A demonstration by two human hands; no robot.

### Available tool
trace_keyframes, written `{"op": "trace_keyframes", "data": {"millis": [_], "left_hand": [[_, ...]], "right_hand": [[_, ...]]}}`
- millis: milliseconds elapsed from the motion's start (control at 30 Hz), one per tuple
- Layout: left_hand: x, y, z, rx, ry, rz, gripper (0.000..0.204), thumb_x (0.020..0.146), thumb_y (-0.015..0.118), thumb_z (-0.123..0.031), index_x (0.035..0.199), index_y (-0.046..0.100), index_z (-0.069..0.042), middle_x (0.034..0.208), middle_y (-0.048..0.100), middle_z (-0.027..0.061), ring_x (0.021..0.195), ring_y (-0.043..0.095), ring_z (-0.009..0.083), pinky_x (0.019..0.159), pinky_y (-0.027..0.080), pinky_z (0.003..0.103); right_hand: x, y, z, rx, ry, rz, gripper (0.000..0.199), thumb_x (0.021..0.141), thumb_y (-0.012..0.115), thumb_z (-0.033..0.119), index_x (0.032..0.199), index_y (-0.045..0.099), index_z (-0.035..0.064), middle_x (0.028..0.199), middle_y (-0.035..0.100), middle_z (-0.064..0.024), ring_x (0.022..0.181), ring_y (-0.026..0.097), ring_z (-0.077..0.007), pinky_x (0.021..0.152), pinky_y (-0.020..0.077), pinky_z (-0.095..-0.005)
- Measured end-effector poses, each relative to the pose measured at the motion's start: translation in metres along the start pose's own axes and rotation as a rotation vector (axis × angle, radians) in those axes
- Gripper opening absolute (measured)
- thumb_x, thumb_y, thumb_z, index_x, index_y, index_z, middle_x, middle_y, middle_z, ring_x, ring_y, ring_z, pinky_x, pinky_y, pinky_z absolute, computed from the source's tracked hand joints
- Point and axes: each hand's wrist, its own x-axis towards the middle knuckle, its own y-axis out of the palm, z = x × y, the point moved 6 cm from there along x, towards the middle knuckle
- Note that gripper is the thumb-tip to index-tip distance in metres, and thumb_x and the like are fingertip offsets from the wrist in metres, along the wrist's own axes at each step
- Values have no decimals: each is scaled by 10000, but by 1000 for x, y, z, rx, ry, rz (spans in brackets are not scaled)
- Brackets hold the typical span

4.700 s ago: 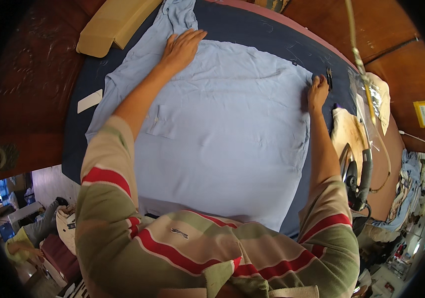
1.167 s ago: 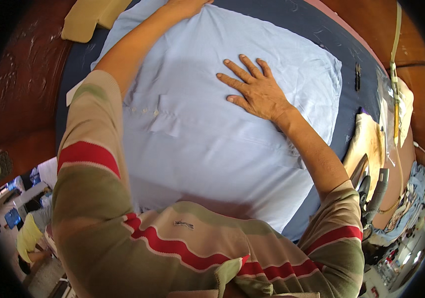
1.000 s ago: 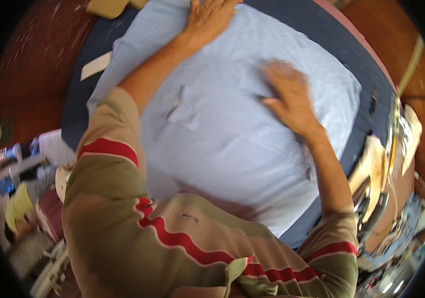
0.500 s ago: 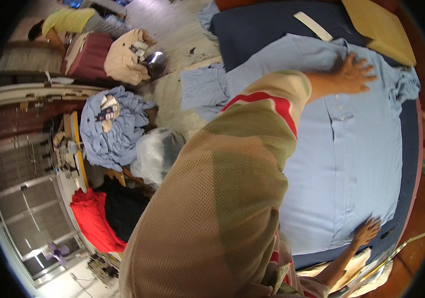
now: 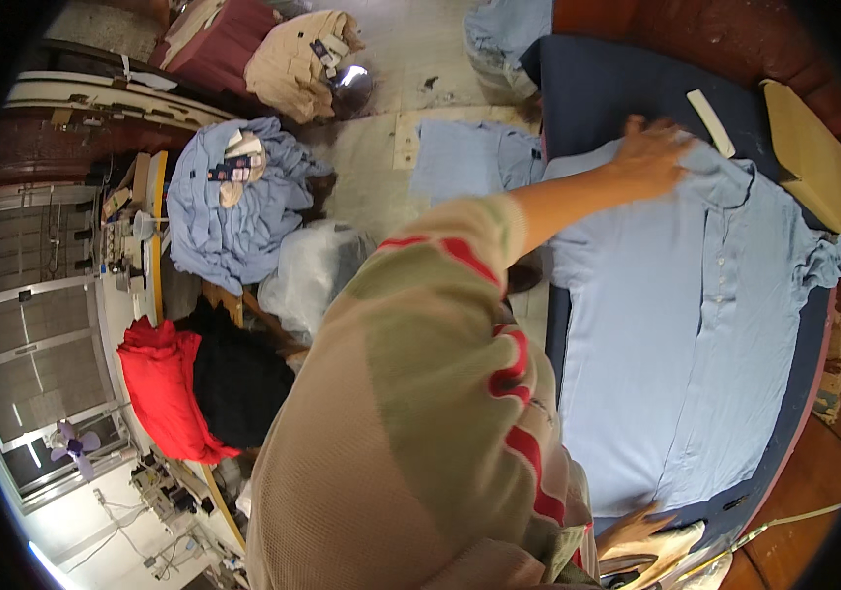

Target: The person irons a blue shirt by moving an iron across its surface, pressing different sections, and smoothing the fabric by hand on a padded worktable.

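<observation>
On the table's dark pad (image 5: pixel 597 93), light-blue shirt (image 5: pixel 696 324) now lies front-up w/ buttons showing. Left hand (image 5: pixel 651 152) spread flat by collar, right hand (image 5: pixel 637 526) open at hem—smoothing 2 ends.

Light blue polo shirt (image 5: pixel 696 324), navy pad (image 5: pixel 617 98), red-striped olive sleeve (image 5: pixel 440 324)

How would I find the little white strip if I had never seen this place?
Look at the dark blue padded table with the light blue shirt on it. Just past the shirt's collar, beside the tan board, lies the white strip: thin, pale, far smaller than its neighbours.
</observation>
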Motion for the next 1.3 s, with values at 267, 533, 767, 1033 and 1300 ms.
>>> {"op": "trace_keyframes", "data": {"millis": [267, 533, 767, 1033, 1300], "left_hand": [[-31, -19, 67, 191, -225, 48, 397, 814, 530, -367, 1091, 595, -90, 1173, 527, 102, 1149, 456, 271, 911, 356, 507], [-70, -27, 82, 199, -183, 20, 322, 820, 524, -308, 946, 652, -42, 1072, 565, 124, 1037, 515, 306, 875, 389, 481], [-80, -58, 76, -100, -234, 58, 286, 928, 461, -300, 861, 521, -29, 704, 577, 209, 701, 556, 423, 608, 413, 460], [-154, -54, 99, -21, -369, 62, 282, 939, 460, -270, 1003, 542, -7, 852, 602, 206, 792, 583, 352, 716, 434, 397], [-95, -49, 34, 129, 237, -331, 346, 913, 496, -241, 1138, 526, 20, 1173, 560, 187, 1055, 545, 352, 878, 421, 403]], "right_hand": [[-122, 22, -29, 214, 482, 465, 510, 875, 568, 347, 1085, 505, -114, 949, 571, -253, 822, 547, -289, 746, 438, -406], [-166, -4, 17, 494, 762, 150, 515, 923, 508, 136, 1388, 295, 72, 1108, 538, -203, 862, 538, -239, 757, 451, -345], [-202, -42, 65, 632, 680, 17, 368, 913, 451, -10, 1271, 498, 57, 1064, 604, -78, 729, 457, -111, 674, 394, -232], [-260, -56, 75, 124, 703, 38, 254, 893, 486, 1, 1127, 577, 36, 1128, 557, -171, 960, 574, -245, 787, 451, -300], [-97, -128, 13, -224, 190, -479, 350, 886, 542, 202, 1190, 532, 29, 1246, 459, -229, 1135, 448, -386, 930, 345, -472]]}}
